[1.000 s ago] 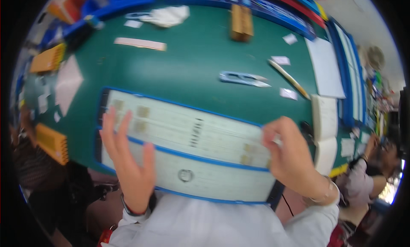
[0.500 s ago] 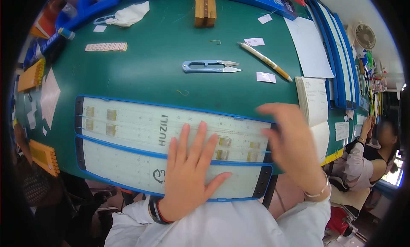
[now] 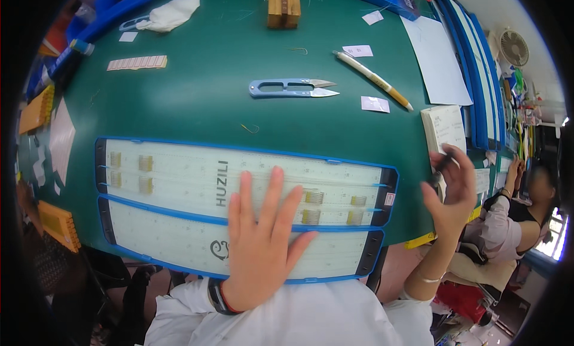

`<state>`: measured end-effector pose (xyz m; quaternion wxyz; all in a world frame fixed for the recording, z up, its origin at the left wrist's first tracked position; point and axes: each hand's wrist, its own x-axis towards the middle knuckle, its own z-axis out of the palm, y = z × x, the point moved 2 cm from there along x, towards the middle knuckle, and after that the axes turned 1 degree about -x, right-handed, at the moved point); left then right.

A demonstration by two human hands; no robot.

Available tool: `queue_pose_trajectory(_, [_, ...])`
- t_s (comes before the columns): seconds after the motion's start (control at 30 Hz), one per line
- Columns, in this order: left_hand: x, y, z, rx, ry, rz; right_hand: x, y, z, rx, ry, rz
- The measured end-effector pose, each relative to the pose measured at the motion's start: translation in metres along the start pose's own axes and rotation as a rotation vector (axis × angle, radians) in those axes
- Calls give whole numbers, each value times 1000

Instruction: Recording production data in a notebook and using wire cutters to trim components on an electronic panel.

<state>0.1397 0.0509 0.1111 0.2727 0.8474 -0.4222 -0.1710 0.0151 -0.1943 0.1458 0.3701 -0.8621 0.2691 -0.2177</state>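
A long, flat fishing-rig case (image 3: 179,152) with blue edges and pale panels lies unfolded at the table's near edge. Several bunches of fine gold hooks (image 3: 314,198) sit in rows on its far panel. My left hand (image 3: 260,244) rests flat across both panels, fingers spread. Past the case's right end, my right hand (image 3: 454,193) is raised beside an open notebook (image 3: 443,128), its fingers curled around a small dark object (image 3: 442,164) whose kind I cannot make out. A small white label (image 3: 390,199) shows on the case's dark right end.
Blue thread snips (image 3: 281,88), a pen (image 3: 373,80) and a strip of labels (image 3: 137,63) lie on the green table (image 3: 197,107). A wooden block (image 3: 283,14) stands at the back. More blue cases (image 3: 475,77) are at the right, where another person (image 3: 508,220) sits.
My right hand has moved right, off the case's right end, uncovering the label there, and a dark object now shows in its fingers. The left hand stays flat on the case.
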Motion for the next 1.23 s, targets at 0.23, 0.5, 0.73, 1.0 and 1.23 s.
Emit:
queue_pose_trajectory(0.23, [-2,2,-4,116,8,-85,1,-47,63,884,103,-123])
queue_pose_trajectory(0.5, [-1,1,-2,209,-72,-114,7,-49,93,836,-38,-81])
queue_pose_trajectory(0.73, [-2,-1,-1,213,-70,-115,4,-49,99,853,-89,-25])
queue_pose_trajectory(1.0, [-2,1,-1,218,-71,-120,3,-54,96,675,-135,25])
queue_pose_trajectory(1.23, [-2,1,-1,235,-73,-111,2,-45,99,847,-111,-33])
